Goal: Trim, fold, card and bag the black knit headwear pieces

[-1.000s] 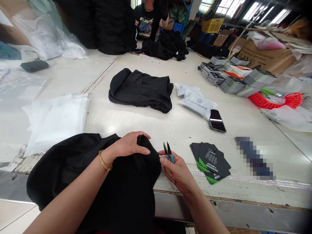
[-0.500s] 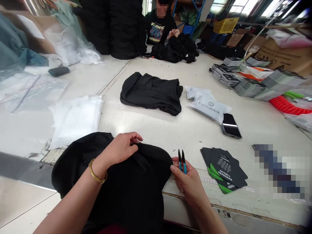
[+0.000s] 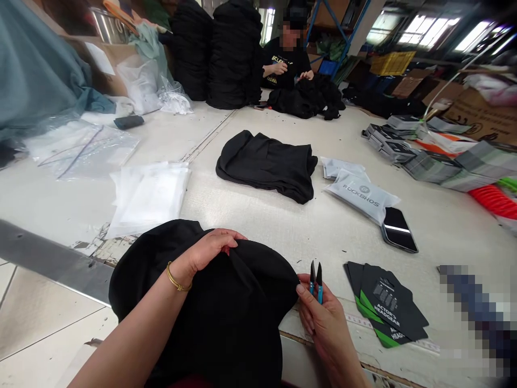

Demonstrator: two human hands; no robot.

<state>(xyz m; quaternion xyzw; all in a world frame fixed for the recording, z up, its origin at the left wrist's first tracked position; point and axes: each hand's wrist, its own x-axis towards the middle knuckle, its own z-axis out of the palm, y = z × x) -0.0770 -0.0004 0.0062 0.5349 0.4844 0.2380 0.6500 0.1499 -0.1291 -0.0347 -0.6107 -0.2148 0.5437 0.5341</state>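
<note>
A black piece of fabric headgear (image 3: 226,323) spreads over the table's front edge and hangs toward me. My left hand (image 3: 214,249), with a gold bracelet on its wrist, pinches the upper edge of this cloth. At the cloth's right end, my right hand (image 3: 323,310) grips the edge between thumb and fingers. Small blue thread snips (image 3: 316,285) are tucked in that same hand, their dark blades pointing up and apart. Beyond lies a folded pile of black headgear (image 3: 266,167).
Dark cards (image 3: 393,307) lie on the right, near a phone (image 3: 399,229) and white packets (image 3: 361,194). White plastic bags (image 3: 149,194) lie left. Boxed stacks (image 3: 432,161) stand far right. Tall black fabric stacks (image 3: 234,59) and a co-worker (image 3: 283,64) are at the back.
The view has shifted, so the scene sits lower and further right. My left fingers have closed more on the cloth's edge. The co-worker's hands have moved apart.
</note>
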